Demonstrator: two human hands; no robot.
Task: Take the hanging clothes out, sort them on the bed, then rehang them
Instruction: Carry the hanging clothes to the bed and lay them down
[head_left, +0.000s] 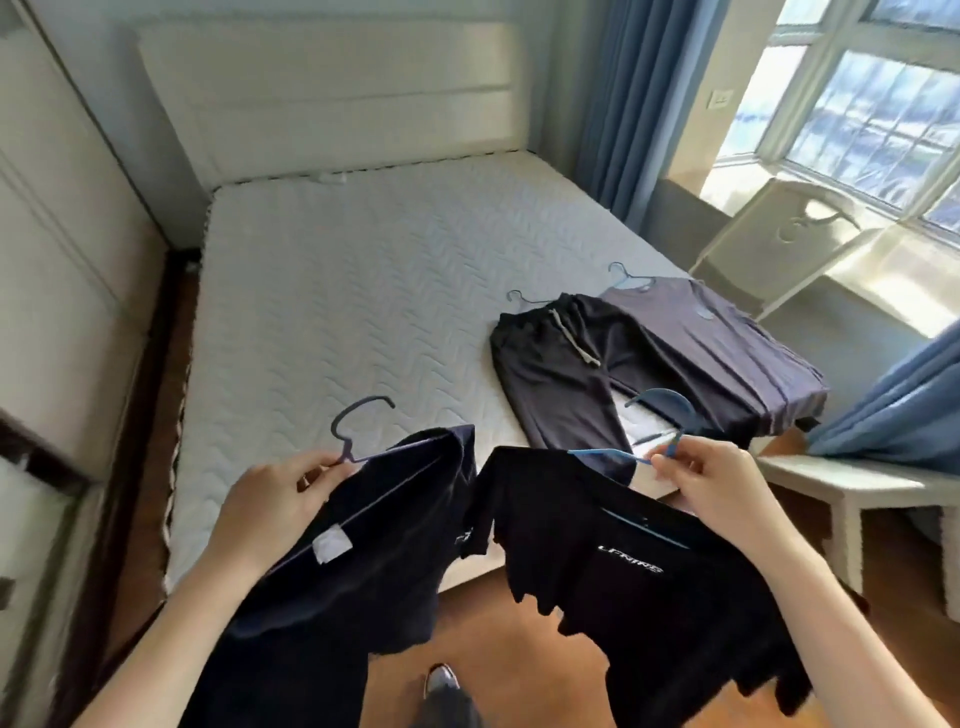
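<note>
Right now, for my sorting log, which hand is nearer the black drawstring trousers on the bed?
Right. The right hand is near the hem of the drawstring trousers; the left hand, well left.

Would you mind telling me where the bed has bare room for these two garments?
Bare mattress runs from the headboard down the left and middle, up to the black trousers. The right side is crowded: trousers and purple shirt.

Sunlight pours through the window (872, 114) past blue curtains (623, 104) — wooden floor (478, 634) below.
</note>
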